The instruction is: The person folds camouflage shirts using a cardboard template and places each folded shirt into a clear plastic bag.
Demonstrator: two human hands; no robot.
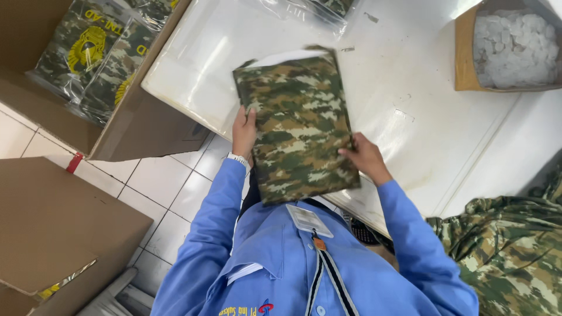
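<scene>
Both hands, left (244, 131) and right (366, 157), grip the folded camouflage garment (295, 126) by its sides above the white worktop (410, 117), unbagged, while bagged ones (96, 55) already fill the carton (140, 126).

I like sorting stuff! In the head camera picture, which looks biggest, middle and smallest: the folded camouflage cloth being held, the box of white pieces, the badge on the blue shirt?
1. Folded camouflage cloth, though it is nearest the camera.
2. Box of white pieces, cut off by the picture edge.
3. Badge.
</scene>
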